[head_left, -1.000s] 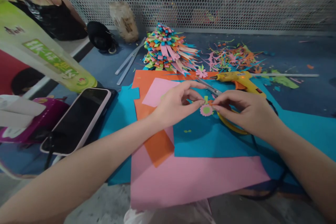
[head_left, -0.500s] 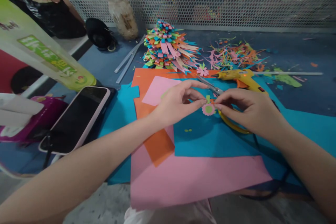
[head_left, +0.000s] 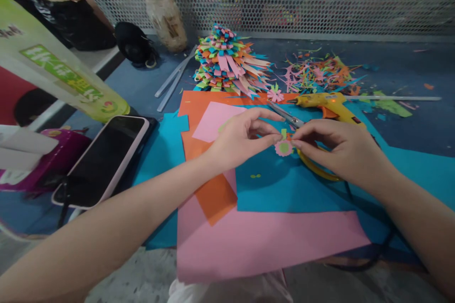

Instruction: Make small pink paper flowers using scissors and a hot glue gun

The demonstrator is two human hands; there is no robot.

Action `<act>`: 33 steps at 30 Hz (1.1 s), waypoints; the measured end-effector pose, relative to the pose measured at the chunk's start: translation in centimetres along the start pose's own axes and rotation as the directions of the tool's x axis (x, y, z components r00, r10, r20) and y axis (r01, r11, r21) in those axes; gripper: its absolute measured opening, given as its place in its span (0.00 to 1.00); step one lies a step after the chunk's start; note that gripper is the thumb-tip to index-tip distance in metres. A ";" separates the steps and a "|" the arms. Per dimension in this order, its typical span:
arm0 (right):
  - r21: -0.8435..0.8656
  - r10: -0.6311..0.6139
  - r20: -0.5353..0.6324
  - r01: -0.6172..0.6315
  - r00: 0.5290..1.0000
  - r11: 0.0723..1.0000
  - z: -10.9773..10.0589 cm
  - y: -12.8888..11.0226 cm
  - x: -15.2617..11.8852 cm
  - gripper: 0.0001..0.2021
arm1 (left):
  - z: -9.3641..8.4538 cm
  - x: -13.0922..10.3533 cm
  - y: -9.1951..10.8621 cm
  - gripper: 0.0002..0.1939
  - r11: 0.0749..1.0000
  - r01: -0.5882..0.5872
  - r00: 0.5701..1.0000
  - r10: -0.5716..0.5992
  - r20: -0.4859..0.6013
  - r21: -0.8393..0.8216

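Between my hands is a small pink scalloped paper flower [head_left: 283, 148] with a green round centre and a green tab on top. My left hand [head_left: 245, 137] pinches its upper left edge between thumb and finger. From the other side, my right hand [head_left: 334, 147] grips its right edge with closed fingertips. Scissors [head_left: 289, 116] with yellow handles lie behind and partly under my right hand. Below the flower, two tiny green paper dots [head_left: 255, 176] rest on a blue sheet [head_left: 284, 194].
A colourful paper-strip tree [head_left: 231, 61] stands at the back, with paper scraps [head_left: 320, 75] to its right. A yellow glue gun [head_left: 327, 104] lies beyond my right hand. A phone [head_left: 103, 161] and a green-labelled bottle [head_left: 64, 66] are at the left.
The view has shifted very slightly. Both hands keep their hold on the paper flower, which looks almost unmoved.
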State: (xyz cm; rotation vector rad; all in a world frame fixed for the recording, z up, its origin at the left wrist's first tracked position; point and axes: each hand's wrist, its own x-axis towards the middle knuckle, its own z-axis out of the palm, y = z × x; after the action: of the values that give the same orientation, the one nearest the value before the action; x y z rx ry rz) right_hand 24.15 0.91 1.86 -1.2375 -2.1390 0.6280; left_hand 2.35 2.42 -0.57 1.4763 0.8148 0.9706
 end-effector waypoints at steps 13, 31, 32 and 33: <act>-0.026 0.012 0.016 -0.012 1.000 1.000 0.0 0.1 0.0 0.10 | 0.0 0.0 0.2 0.15 0.999 0.030 1.000 -0.029 0.001 -0.013; -0.028 0.042 0.029 -0.041 0.999 0.999 -0.1 -0.1 -0.1 0.09 | 0.1 0.0 0.2 0.13 0.999 0.014 1.000 -0.014 -0.010 0.034; -0.029 0.041 0.030 -0.040 0.999 0.999 -0.1 0.0 -0.1 0.09 | 0.1 0.0 0.2 0.13 0.999 0.013 1.000 -0.013 -0.013 0.036; -0.027 0.037 0.028 -0.036 0.999 0.999 -0.1 0.0 -0.1 0.09 | 0.1 0.0 0.2 0.13 0.999 0.012 1.000 -0.011 -0.017 0.037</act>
State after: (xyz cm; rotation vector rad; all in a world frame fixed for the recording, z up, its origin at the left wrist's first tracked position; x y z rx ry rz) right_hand 24.26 0.86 1.89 -1.2920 -2.1585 0.6382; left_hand 2.43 2.33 -0.38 1.4956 0.8572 0.9649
